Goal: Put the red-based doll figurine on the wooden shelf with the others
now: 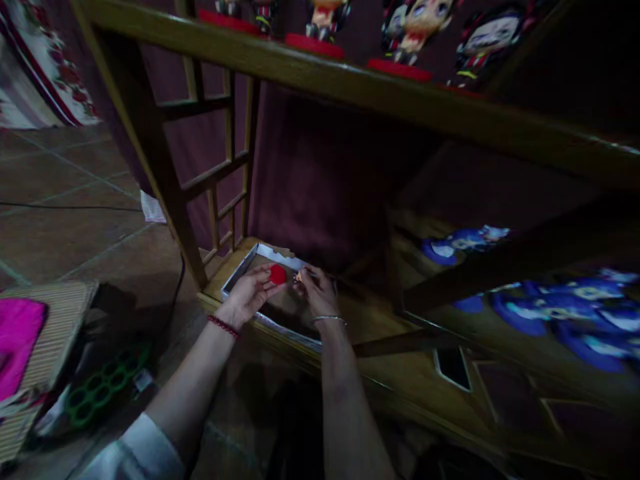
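Note:
Between the fingers of my left hand [249, 293] is a round red base [277, 274], its flat face turned up. Close to its right, my right hand [319, 291] pinches a small figurine [299, 276], mostly covered by the fingers. The two pieces look slightly apart. Both hands are over a shallow cardboard box [241, 270] with a pale rim, which sits on the low wooden shelf [370, 323]. What lies deeper in the box is hidden by my hands and shadow.
Along the upper shelf stand several figurines on red bases [315, 45]. Blue figurines [565, 303] are at the right, past a wooden post. A phone [453, 368] lies on the lower ledge. Lattice bars [216, 177] close the left side. A green holed tray [103, 387] is on the floor.

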`<state>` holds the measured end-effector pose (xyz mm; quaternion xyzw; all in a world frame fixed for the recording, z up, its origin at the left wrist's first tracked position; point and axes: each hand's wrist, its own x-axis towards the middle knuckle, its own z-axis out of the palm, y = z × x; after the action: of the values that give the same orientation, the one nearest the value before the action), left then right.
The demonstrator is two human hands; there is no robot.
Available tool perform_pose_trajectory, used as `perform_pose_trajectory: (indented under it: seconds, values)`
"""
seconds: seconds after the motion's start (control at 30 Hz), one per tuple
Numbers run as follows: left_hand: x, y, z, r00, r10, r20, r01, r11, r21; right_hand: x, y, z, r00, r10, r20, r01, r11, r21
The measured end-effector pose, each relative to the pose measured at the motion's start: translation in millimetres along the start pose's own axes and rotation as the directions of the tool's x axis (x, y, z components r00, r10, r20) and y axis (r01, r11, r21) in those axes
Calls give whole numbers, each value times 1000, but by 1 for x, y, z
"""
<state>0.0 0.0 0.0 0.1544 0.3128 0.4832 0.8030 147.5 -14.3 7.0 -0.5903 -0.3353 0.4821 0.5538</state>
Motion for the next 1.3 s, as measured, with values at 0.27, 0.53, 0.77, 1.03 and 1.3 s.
perform_pose_trajectory:
  seconds: [0.27,0.53,0.77,1.03,1.3]
  values:
    - [-4,1,5,997,30,70,-32,999,21,-2,-6,5,996,19,89,-35,984,177]
    - [-5,2,5,989,41,139,-40,999,-11,-1,-2,3,993,8,114,-21,994,112]
    - [-7,2,6,987,64,144,-65,998,0,-2,-4,4,994,-54,98,53,998,15]
    - [-8,3,6,986,77,145,-85,995,51,0,-3,4,993,-73,91,73,997,10]
    - [-9,3,7,988,72,138,-84,993,87,1,-1,6,996,-6,87,-2,996,91]
